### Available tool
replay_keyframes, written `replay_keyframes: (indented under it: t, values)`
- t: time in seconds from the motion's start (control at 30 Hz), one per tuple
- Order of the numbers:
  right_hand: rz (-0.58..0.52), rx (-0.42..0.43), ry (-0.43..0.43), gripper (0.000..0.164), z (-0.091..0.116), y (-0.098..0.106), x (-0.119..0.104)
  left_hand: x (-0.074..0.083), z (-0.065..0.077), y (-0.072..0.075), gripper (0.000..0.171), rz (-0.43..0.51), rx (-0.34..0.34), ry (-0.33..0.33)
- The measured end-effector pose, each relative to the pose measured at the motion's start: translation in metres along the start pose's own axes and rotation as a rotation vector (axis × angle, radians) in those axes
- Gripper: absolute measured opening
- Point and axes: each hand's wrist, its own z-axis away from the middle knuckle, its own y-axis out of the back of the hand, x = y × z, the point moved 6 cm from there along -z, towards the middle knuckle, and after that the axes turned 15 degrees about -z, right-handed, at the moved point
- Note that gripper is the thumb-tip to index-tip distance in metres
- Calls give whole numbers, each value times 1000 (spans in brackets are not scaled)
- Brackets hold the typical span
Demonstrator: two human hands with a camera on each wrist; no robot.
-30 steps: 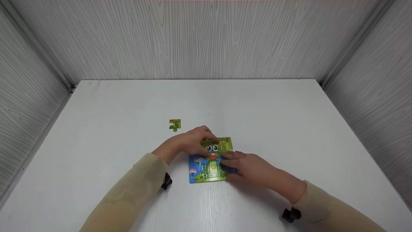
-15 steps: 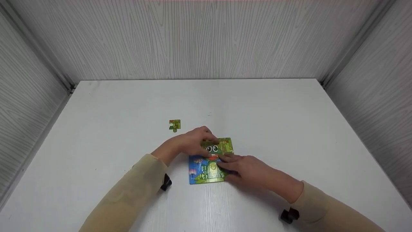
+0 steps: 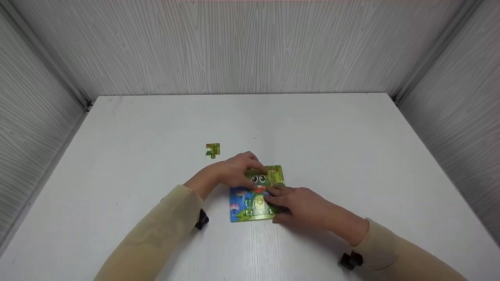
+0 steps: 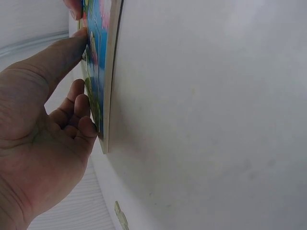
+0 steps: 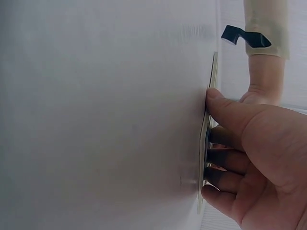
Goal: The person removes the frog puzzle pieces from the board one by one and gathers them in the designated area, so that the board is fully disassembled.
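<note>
A square jigsaw puzzle (image 3: 239,212) with a green cartoon frog on blue and green lies on the white table. My left hand (image 3: 234,170) reaches over its upper left, with thumb and fingertips on the picture and the frog's eyes showing between them. In the left wrist view, the thumb (image 4: 57,57) is extended and the other fingers bend loosely against the board's face. My right hand (image 3: 306,207) rests on the puzzle's right side, its fingers over the frog's body. In the right wrist view, its thumb (image 5: 216,99) touches the board's edge. The hands cover parts of the picture.
One loose green puzzle piece (image 3: 213,150) lies on the table (image 3: 332,136) beyond the left hand, left of the puzzle. Pale wood-grain panels (image 3: 242,47) enclose the table at the back and both sides. Each sleeve carries a small black device (image 3: 351,260) near the wrist.
My right hand's fingers have shifted slightly left and down over the frog's body. The left hand stays in place, and the loose piece has not moved.
</note>
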Motion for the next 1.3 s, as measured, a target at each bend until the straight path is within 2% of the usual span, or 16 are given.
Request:
replay_keyframes:
  t: [0.47, 0.67, 0.93, 1.3]
  values:
    - [-8, -5, -16, 63, 1, 1, -2, 3, 0, 0, 49, -1, -19, -6]
    - [15, 9, 10, 61, 1, 0, -4, 5, 2, 1, 49, -18, -29, -7]
    - [8, 10, 9, 60, 0, 1, -3, 5, 4, 1, 48, -19, -18, 7]
    - [10, 11, 17, 61, -2, -4, -3, 10, 8, 1, 48, -83, 15, 6]
